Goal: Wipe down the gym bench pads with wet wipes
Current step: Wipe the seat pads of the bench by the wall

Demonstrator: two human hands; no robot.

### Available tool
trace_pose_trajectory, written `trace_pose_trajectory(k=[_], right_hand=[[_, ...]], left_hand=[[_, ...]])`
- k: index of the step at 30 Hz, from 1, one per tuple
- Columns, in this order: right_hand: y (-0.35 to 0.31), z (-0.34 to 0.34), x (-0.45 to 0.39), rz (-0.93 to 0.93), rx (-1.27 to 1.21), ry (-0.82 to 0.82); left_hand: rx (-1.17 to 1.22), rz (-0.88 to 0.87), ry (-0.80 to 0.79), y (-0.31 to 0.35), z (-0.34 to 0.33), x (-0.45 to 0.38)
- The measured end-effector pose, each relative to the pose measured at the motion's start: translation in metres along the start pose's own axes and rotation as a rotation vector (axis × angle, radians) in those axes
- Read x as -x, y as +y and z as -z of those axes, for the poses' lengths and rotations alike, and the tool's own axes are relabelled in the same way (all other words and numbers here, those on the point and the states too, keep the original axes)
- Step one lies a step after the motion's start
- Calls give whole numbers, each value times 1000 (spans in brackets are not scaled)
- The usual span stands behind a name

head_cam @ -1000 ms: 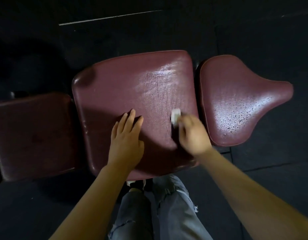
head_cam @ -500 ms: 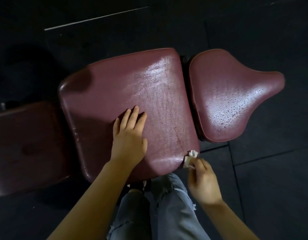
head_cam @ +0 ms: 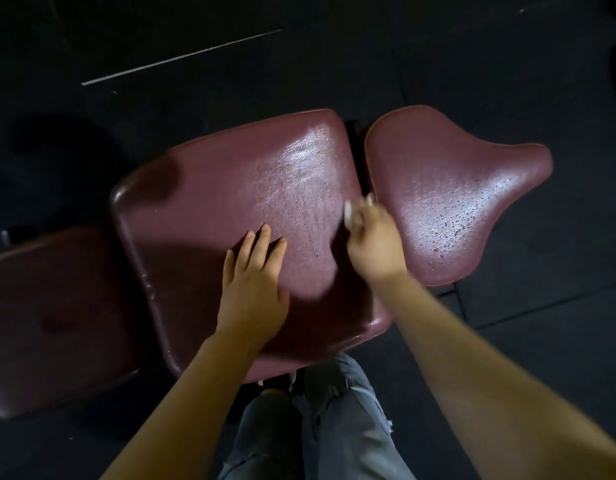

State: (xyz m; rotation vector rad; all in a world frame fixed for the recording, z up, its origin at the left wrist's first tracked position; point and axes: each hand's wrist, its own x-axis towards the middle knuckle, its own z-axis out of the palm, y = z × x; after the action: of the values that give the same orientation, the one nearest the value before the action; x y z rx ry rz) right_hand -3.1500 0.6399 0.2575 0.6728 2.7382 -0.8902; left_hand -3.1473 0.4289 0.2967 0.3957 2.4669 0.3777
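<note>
A maroon middle bench pad (head_cam: 230,188) lies in front of me, shiny and wet on its right part. My left hand (head_cam: 252,285) rests flat on it, fingers straight. My right hand (head_cam: 374,244) grips a crumpled white wet wipe (head_cam: 351,211) and presses it on the pad's right edge, beside the gap to the seat pad. The hand is blurred by motion. The tapered maroon seat pad (head_cam: 455,188) on the right carries many water drops.
A third, darker pad (head_cam: 53,313) lies at the left in shadow. Black rubber floor tiles (head_cam: 507,64) surround the bench. My legs in grey jeans (head_cam: 320,427) stand against the pad's near edge.
My right hand with the wipe swept from the pad's right side down to its near right corner, then back up along the right edge. My left hand stayed flat on the pad.
</note>
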Motion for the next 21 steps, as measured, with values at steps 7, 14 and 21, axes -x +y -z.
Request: trace_pose_trajectory(k=[7, 14, 21], right_hand=[[42, 10, 101, -189, -138, -40], [-60, -2, -132, -107, -196, 137], [-33, 4, -74, -55, 84, 12]], left_hand=[[-18, -44, 57, -5, -5, 2], [-76, -50, 19, -9, -9, 0], [-51, -42, -5, -7, -5, 0]])
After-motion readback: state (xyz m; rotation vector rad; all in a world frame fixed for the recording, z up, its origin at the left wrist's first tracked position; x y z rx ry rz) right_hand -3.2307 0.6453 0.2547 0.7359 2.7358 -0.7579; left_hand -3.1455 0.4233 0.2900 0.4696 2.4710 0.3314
